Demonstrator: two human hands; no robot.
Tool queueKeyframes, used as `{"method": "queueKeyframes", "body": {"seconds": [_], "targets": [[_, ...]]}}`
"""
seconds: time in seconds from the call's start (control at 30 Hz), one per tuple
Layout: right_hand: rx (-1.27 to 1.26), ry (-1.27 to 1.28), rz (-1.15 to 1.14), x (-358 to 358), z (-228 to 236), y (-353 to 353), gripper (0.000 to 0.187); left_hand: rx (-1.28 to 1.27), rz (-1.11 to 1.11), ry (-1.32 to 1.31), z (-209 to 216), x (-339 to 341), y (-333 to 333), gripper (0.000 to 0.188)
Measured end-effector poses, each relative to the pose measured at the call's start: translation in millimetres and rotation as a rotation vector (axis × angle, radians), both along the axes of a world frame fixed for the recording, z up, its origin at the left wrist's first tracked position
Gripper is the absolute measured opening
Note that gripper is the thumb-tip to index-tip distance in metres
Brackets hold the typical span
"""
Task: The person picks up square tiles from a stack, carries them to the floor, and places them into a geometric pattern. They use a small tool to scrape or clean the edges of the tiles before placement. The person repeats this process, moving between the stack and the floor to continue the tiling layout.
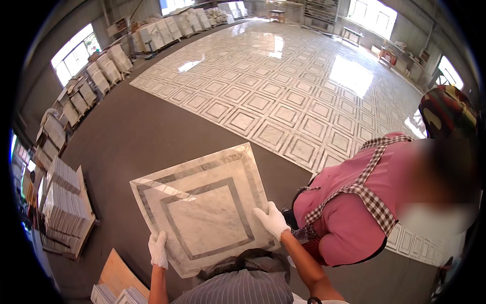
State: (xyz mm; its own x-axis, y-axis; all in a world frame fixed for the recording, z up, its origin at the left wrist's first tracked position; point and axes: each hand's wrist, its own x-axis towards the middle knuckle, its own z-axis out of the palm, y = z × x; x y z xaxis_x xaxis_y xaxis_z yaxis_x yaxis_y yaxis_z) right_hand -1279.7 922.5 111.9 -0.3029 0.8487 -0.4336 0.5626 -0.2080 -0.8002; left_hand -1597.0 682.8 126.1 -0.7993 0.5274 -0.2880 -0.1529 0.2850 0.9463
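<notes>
A large square marble tile (210, 215), white with nested grey square bands, is held up in front of me, tilted and glossy. My left hand (158, 250), in a white glove, grips its left edge with the thumb over the face. On the right edge, my right hand (272, 220), also gloved in white, has its thumb on the face while the other fingers are hidden behind. Close to my right, a co-worker (349, 197) in a pink top and checked apron straps bends forward; that person's hands are mostly hidden.
Tiles of the same pattern cover the shiny floor (283, 96) ahead, bordering a dark grey floor strip (152, 119). A pallet of stacked tiles (66, 210) stands at left, with more stacks (106, 68) along the wall. A wooden board (121, 276) lies at lower left.
</notes>
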Motion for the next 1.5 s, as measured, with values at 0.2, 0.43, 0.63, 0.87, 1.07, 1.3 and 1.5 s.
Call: {"method": "queueKeyframes", "body": {"seconds": [0.2,0.43,0.63,0.87,1.07,1.3,1.5], "targets": [[-0.144,0.321,-0.441,-32,-34,47,0.043,-0.012,-0.285,0.011,-2,-86,148,0.030],[-0.188,0.391,-0.652,-72,-51,58,0.036,-0.093,-0.464,-0.052,-33,-154,240,0.025],[-0.107,0.136,-0.805,-86,-64,65,0.047,-0.124,-0.548,-0.037,-76,-176,296,0.034],[-0.083,-0.031,-0.865,-74,-58,53,0.057,-0.043,-0.685,-0.079,-93,-154,340,0.034],[-0.078,-0.018,-0.963,-4,-45,71,0.059,-0.081,-0.770,-0.010,-92,-80,403,0.041],[-0.101,-0.041,-0.968,113,-116,143,0.061,-0.141,-0.817,0.026,-91,41,481,0.040],[-0.259,0.021,-0.987,229,-150,204,0.058,-0.356,-0.763,0.162,-128,150,537,0.040]]}}
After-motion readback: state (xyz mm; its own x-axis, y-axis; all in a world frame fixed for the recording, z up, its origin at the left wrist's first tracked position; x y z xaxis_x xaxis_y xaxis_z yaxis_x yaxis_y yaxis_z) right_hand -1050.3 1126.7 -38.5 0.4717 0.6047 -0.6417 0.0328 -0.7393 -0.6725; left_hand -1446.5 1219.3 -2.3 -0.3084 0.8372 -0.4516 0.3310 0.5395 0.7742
